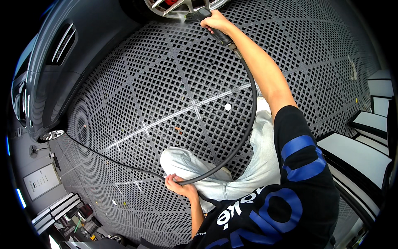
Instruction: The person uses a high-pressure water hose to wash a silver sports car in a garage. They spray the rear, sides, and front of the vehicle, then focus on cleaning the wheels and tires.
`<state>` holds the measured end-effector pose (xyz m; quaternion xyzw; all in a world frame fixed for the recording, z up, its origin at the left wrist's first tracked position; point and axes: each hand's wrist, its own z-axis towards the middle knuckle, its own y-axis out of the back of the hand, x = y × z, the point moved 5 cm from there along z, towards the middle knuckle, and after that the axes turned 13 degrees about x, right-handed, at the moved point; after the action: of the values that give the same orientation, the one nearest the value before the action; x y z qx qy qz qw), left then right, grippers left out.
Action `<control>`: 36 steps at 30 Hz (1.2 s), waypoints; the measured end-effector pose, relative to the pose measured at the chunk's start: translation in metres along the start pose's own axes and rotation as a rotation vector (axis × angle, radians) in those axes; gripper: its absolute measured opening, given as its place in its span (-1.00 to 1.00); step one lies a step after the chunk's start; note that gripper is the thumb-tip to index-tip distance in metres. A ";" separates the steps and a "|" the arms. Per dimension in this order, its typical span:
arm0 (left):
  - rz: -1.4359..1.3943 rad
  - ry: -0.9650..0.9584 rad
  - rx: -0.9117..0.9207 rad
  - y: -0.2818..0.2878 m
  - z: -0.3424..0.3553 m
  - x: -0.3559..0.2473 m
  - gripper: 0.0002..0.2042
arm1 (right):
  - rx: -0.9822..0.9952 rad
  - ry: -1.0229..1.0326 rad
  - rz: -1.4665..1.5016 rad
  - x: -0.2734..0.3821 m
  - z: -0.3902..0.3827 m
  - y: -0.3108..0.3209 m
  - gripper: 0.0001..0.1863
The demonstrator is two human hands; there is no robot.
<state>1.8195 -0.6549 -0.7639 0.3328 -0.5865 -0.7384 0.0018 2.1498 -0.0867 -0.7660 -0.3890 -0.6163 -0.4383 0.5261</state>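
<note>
R hand (216,23) grips 1 spray gun (201,15) nr 1 wheel (175,13), L hand (181,186) holds 1 blk hose (254,99).

1. Looks like a car-wash or detailing bay.
2. Told by a grey car (97,45), left of the grip of the right hand (216,23), with a wheel (182,7) just beyond it.
3. Shown too by a spray gun (200,15) in that grip, trailing a hose (253,93).
4. Floored below the grip with grey grating (159,89).
5. Fitted, far lower left of the grip, with a wall board (33,182).
</note>
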 end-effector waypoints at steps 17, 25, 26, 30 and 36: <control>-0.023 0.031 -0.016 0.001 -0.002 0.005 -0.82 | 0.097 0.077 -0.048 0.027 0.008 -0.033 -0.86; 0.000 0.034 -0.034 0.000 -0.001 0.005 -0.80 | -0.026 0.237 -0.059 0.056 0.011 -0.013 -0.50; -0.006 0.037 -0.031 -0.001 -0.001 0.006 -0.80 | -0.050 0.261 -0.048 0.061 0.009 -0.012 -0.46; 0.020 0.034 -0.015 -0.001 0.000 0.008 -0.79 | -0.053 0.363 0.018 0.082 -0.002 -0.006 -0.16; 0.019 0.026 -0.010 -0.001 0.000 0.011 -0.81 | -0.048 0.280 0.057 0.086 -0.006 -0.017 -0.35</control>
<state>1.8117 -0.6589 -0.7700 0.3370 -0.5858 -0.7369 0.0182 2.1236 -0.0965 -0.6827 -0.3539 -0.5147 -0.4876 0.6100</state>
